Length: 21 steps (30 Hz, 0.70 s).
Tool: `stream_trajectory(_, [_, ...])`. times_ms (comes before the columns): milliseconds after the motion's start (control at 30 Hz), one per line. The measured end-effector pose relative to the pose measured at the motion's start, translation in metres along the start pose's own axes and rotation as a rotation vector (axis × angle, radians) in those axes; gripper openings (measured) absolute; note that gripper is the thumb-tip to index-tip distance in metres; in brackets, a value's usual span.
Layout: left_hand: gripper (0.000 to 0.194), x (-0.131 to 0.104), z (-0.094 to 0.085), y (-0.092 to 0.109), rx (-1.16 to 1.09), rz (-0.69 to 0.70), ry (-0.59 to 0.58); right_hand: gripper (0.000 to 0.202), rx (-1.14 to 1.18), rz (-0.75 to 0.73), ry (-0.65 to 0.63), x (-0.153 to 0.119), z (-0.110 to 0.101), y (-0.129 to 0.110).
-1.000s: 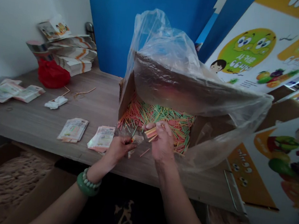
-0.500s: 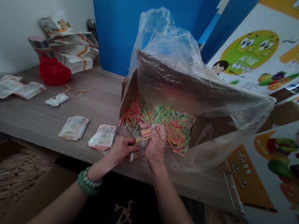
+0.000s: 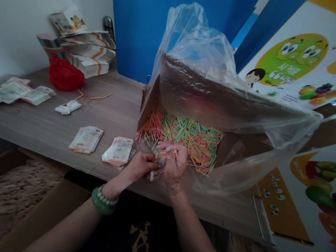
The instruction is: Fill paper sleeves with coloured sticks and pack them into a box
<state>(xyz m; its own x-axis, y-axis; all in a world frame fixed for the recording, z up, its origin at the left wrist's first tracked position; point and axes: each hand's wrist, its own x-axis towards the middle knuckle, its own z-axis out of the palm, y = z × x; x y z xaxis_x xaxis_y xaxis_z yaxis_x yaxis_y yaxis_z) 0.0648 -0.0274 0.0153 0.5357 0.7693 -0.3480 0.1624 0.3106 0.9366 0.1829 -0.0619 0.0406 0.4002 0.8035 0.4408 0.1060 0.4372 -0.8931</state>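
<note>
My left hand [image 3: 145, 164] is closed on a small clear plastic packet [image 3: 157, 166], its thumb and finger pinching the edge. Close beside it, my right hand [image 3: 176, 163] is closed around several thin coloured sticks [image 3: 172, 153], their ends meeting the packet's mouth. Whether the stick ends are inside the packet I cannot make out. Behind both hands, a cardboard box [image 3: 147, 111] lined with a clear plastic bag [image 3: 193, 36] holds a heap of loose pink, green, yellow and orange sticks [image 3: 185, 138]. Left of my hands lie two stacks of printed packets, one near [image 3: 118, 150] and one farther left [image 3: 87, 139].
On the left are a red bag [image 3: 66, 74], piled printed cartons [image 3: 89, 54], more packets [image 3: 17, 92] and a crumpled white wrapper [image 3: 67, 107]. Printed cardboard boxes [image 3: 293, 63] stand at the right. A blue panel [image 3: 137, 25] rises behind the table [image 3: 43, 128].
The sticks in my right hand have shifted in toward the packet and show less of their length. My view has swung slightly to the left.
</note>
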Motion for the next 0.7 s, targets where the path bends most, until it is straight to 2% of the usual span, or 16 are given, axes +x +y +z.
stream_trajectory(200, [0.03, -0.001, -0.004, -0.005, 0.024, 0.049, 0.02, 0.011, -0.03, 0.198, -0.009, 0.001, -0.007, -0.002])
stream_trajectory(300, [0.032, -0.001, -0.006, -0.009, 0.096, 0.113, 0.062, 0.013, -0.014, 0.309, -0.107, 0.003, -0.011, 0.002])
stream_trajectory(400, [0.034, 0.0, -0.006, -0.009, 0.176, 0.257, 0.081, 0.014, -0.001, 0.388, -0.249, 0.004, -0.013, 0.008])
stream_trajectory(533, [0.033, 0.004, -0.007, -0.006, 0.183, 0.442, 0.032, 0.024, -0.074, 0.4, -0.39, 0.006, -0.015, 0.012])
stream_trajectory(633, [0.042, 0.004, -0.012, -0.007, 0.045, 0.423, 0.007, 0.026, -0.058, 0.373, -0.464, 0.006, -0.024, 0.014])
stream_trajectory(700, [0.045, 0.003, -0.016, -0.009, -0.045, 0.403, 0.009, 0.034, -0.011, 0.353, -0.422, 0.005, -0.031, 0.017])
